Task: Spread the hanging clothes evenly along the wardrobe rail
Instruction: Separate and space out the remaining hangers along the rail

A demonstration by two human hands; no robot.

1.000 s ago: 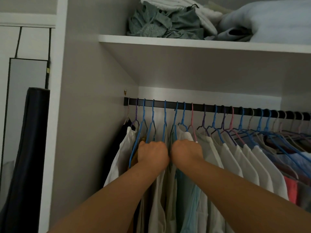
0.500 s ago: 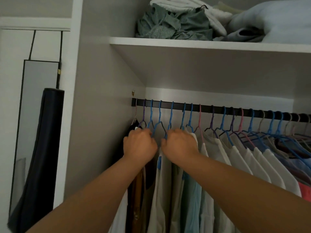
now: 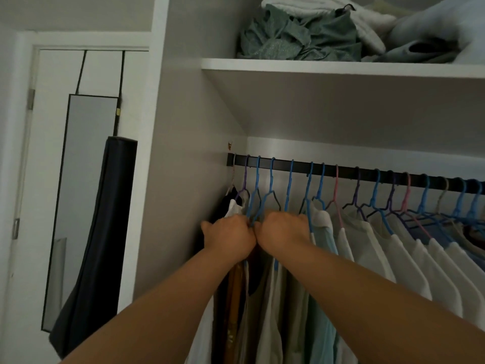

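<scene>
A black wardrobe rail (image 3: 346,172) runs from the left wall to the right edge, carrying several blue, purple and pink hangers (image 3: 290,179). Mostly white and pale blue clothes (image 3: 367,245) hang from them, with darker garments at the far left. My left hand (image 3: 227,236) is closed on hangers and cloth near the rail's left end. My right hand (image 3: 284,232) is closed on the neighbouring hangers, knuckles touching the left hand. What my fingers hold is partly hidden behind the fists.
A white shelf (image 3: 341,68) above the rail holds crumpled green cloth (image 3: 296,35) and folded pale bedding. The wardrobe's left wall (image 3: 189,179) is close to my left hand. A framed mirror (image 3: 86,166) and a dark rolled mat (image 3: 105,232) are outside at the left.
Both hands have shifted left along the rail together, toward the wardrobe wall, and the leftmost hangers now stand closer to the rail's end. The view has also swung to the left.
</scene>
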